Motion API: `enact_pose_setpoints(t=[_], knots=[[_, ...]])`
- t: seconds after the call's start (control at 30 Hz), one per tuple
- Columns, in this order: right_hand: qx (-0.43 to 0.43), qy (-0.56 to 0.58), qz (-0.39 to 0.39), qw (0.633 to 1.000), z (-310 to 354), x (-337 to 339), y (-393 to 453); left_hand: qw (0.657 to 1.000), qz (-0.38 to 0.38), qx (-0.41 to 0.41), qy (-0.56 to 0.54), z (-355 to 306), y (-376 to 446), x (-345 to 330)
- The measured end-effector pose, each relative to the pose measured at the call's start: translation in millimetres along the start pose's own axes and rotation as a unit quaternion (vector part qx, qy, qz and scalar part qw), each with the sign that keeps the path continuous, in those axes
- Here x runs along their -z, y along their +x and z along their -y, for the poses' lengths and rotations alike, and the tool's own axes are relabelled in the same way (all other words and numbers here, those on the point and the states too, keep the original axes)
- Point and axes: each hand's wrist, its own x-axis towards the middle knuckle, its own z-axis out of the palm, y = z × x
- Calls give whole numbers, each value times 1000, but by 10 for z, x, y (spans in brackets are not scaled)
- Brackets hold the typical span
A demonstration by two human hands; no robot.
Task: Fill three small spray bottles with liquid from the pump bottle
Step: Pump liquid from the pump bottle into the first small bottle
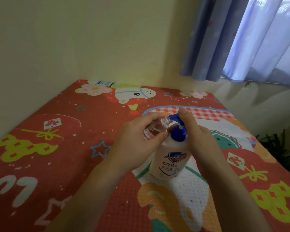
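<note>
A white pump bottle [170, 162] with a blue pump head [178, 129] stands upright on the mat. My left hand [136, 144] grips a small clear spray bottle [155, 128], tilted, its open threaded neck right at the pump's blue nozzle. A little clear liquid shows inside it. My right hand [196, 131] wraps around the pump from the right, with one finger lying on top of the pump head. Only this one small bottle is in view.
A red patterned play mat [65, 148] covers the surface. Yellow walls close it in at the left and back. A blue curtain [241, 39] hangs at the back right, and a dark green plant [281, 148] sits beyond the mat's right edge.
</note>
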Motion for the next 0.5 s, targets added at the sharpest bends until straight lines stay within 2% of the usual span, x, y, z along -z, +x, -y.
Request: enact_pose_setpoints(t=[0.5], knots=[[12,-6,25,1000,-51,47,30,1000,16,21,3,24,4,8]])
